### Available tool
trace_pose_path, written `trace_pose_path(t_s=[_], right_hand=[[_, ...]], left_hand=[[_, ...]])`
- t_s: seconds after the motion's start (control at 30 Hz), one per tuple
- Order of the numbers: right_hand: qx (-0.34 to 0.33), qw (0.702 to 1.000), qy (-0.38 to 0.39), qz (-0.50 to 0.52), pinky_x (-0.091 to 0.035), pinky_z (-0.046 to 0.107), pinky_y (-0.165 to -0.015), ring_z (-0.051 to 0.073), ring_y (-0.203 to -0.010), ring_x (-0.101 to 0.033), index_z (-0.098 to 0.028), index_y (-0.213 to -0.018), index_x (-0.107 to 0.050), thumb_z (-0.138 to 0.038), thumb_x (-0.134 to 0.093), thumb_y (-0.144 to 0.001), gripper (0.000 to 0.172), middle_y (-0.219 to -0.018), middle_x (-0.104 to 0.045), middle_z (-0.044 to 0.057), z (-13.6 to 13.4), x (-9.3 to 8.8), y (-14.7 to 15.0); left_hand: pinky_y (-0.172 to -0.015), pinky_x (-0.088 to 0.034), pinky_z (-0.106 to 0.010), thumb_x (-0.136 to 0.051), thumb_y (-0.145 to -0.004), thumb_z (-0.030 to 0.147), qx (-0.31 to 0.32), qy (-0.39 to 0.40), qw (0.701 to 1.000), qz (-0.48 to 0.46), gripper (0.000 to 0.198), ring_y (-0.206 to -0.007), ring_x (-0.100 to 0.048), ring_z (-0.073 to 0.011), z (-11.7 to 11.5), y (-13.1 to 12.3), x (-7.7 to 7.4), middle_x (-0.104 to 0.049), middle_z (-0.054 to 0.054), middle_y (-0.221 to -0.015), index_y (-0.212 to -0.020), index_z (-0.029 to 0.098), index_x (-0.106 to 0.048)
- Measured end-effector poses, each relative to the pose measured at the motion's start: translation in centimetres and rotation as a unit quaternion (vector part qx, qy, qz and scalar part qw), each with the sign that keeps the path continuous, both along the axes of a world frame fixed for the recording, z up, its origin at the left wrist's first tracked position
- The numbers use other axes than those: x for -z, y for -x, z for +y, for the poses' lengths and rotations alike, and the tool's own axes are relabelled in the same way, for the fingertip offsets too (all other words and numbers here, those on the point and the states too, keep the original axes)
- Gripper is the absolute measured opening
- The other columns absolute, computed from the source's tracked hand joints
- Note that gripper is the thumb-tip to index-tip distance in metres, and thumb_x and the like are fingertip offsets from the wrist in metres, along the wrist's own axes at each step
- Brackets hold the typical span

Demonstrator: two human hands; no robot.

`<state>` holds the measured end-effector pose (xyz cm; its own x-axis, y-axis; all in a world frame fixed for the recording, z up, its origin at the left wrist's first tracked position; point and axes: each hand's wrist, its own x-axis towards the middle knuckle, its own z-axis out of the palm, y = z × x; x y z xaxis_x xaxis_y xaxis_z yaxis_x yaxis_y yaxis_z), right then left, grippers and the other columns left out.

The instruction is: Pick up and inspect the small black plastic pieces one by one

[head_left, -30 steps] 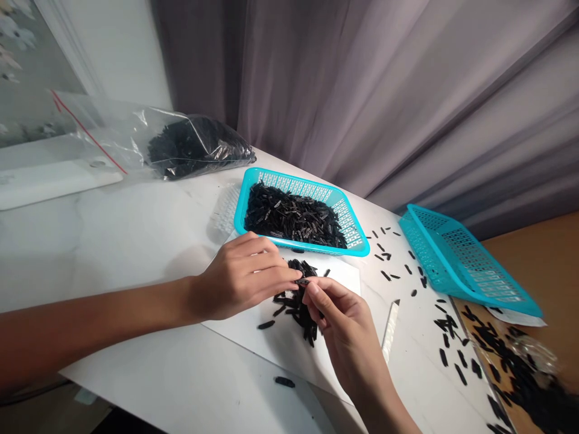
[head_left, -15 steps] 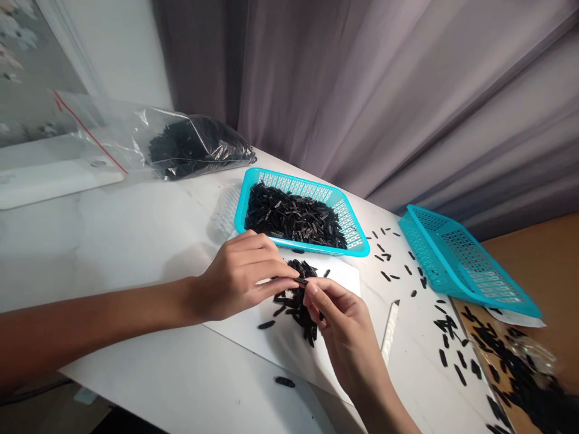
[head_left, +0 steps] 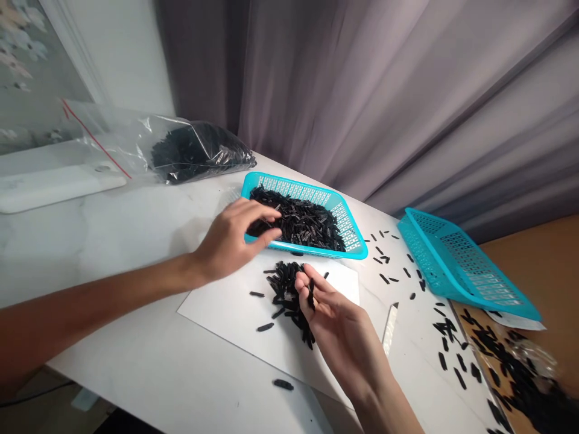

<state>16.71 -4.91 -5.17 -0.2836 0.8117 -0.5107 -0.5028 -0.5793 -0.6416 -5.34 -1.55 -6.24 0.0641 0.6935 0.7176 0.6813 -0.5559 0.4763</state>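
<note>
Here, a small black piece (head_left: 311, 296) sits pinched in the right hand (head_left: 337, 316). The grip is closed on it between thumb and curled fingertips, palm turned up, just above the near side of a pile (head_left: 284, 289) of the same black pieces. The pile lies on a white sheet (head_left: 226, 313) in the middle of the bench (head_left: 113, 241), a little toward its near edge, and a few strays lie on the sheet beside it.

The left hand (head_left: 233, 241) reaches past the sheet's far edge and hangs over the near left corner of a turquoise basket (head_left: 355, 241), fingers stretched above the black pieces heaped inside. Its grip is released and spread, with nothing visible between thumb and fingers. The basket stands just beyond the sheet.

A metal strip (head_left: 390, 325) lies just off the sheet's right side. Loose pieces (head_left: 389, 265) are scattered on the bare bench between the basket and a second basket (head_left: 456, 265), also turquoise, which sits tilted at the bench's right edge. Below it, at the near right corner, a clear bag (head_left: 515, 367) holds more black pieces, though that part is blurred. One stray piece (head_left: 283, 384) lies close to the near edge.

Toward the far left corner a plastic bag (head_left: 194, 150) with a red seal line holds another dark heap, next to a flat white slab (head_left: 54, 187). A grey curtain (head_left: 362, 90) hangs behind the far edge.
</note>
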Motion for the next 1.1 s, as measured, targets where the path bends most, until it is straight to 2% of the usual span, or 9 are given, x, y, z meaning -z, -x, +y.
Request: trace_pose_path(t_s=[0.1,0.17,0.3,0.37,0.47,0.63,0.97,1.1], right_hand=[[-0.02,0.999,-0.032,-0.001,-0.052,0.026,-0.096,0.017,-0.1,-0.068,-0.017,-0.106,-0.079,-0.009,-0.076,-0.072,0.035,-0.105,-0.076,0.008,-0.1,0.1,0.0],[-0.042,0.997,-0.064,-0.016,-0.053,0.025,-0.093,0.015,-0.093,-0.069,-0.019,-0.109,-0.077,-0.011,-0.076,-0.075,0.035,-0.103,-0.076,0.006,-0.2,0.2,0.0],[-0.056,0.99,-0.12,-0.053,-0.053,0.023,-0.088,0.016,-0.098,-0.067,-0.02,-0.109,-0.077,-0.015,-0.077,-0.08,0.03,-0.107,-0.076,0.006,-0.4,0.3,0.2],[-0.062,0.986,-0.14,-0.064,-0.052,0.024,-0.088,0.017,-0.102,-0.066,-0.021,-0.108,-0.077,-0.017,-0.077,-0.08,0.028,-0.111,-0.075,0.006,-0.5,0.4,0.3],[-0.078,0.982,-0.154,-0.07,-0.051,0.026,-0.09,0.018,-0.105,-0.064,-0.023,-0.109,-0.077,-0.018,-0.076,-0.082,0.028,-0.115,-0.074,0.005,-0.6,0.3,0.3],[-0.129,0.973,-0.174,-0.084,-0.046,0.031,-0.098,0.021,-0.109,-0.063,-0.024,-0.112,-0.076,-0.017,-0.073,-0.083,0.031,-0.117,-0.074,0.006,-0.5,0.2,0.3],[-0.144,0.962,-0.199,-0.118,-0.042,0.036,-0.104,0.025,-0.119,-0.059,-0.022,-0.118,-0.073,-0.018,-0.07,-0.084,0.034,-0.125,-0.07,0.008,-0.4,0.1,0.2],[-0.134,0.968,-0.186,-0.106,-0.042,0.036,-0.105,0.024,-0.119,-0.059,-0.022,-0.118,-0.073,-0.018,-0.071,-0.084,0.035,-0.126,-0.07,0.008,-0.4,0.2,0.2]], left_hand=[[-0.084,-0.048,-0.035,-0.071,-0.088,0.027,0.136,-0.03,0.988,0.066,0.019,-0.091,-0.062,-0.02,-1.9,-1.6,0.4,-0.072,-0.005,-0.096,-0.103,0.016,-0.067],[-0.082,-0.047,-0.034,-0.069,-0.089,0.023,0.173,-0.035,0.98,0.091,0.014,-0.091,-0.061,-0.0197,-3.0,-2.5,0.8,-0.072,-0.006,-0.099,-0.101,0.016,-0.067],[-0.081,-0.045,-0.035,-0.067,-0.09,0.017,0.17,-0.058,0.975,0.127,0.007,-0.095,-0.06,-0.021,-3.6,-2.9,1.5,-0.072,-0.004,-0.1,-0.097,0.017,-0.067],[-0.081,-0.045,-0.034,-0.068,-0.09,0.017,0.17,-0.045,0.978,0.116,0.007,-0.095,-0.059,-0.0205,-3.4,-2.8,1.6,-0.071,-0.004,-0.099,-0.097,0.016,-0.068],[-0.083,-0.045,-0.033,-0.071,-0.089,0.019,0.183,0.009,0.981,0.064,0.007,-0.094,-0.058,-0.0186,-3.2,-2.6,1.6,-0.07,-0.004,-0.098,-0.095,0.016,-0.069],[-0.081,-0.043,-0.031,-0.078,-0.081,0.016,0.2,0.118,0.973,0.004,0.011,-0.084,-0.056,-0.0165,-3.2,-2.6,1.5,-0.066,0.0,-0.083,-0.077,0.018,-0.068],[-0.081,-0.043,-0.031,-0.074,-0.086,0.02,0.2,0.136,0.97,0.007,0.012,-0.085,-0.056,-0.0162,-3.3,-2.5,1.7,-0.069,0.001,-0.088,-0.089,0.017,-0.064],[-0.08,-0.043,-0.03,-0.071,-0.089,0.021,0.206,0.123,0.971,0.009,0.008,-0.085,-0.055,-0.0157,-3.2,-2.5,1.8,-0.069,0.0,-0.089,-0.094,0.017,-0.066]])
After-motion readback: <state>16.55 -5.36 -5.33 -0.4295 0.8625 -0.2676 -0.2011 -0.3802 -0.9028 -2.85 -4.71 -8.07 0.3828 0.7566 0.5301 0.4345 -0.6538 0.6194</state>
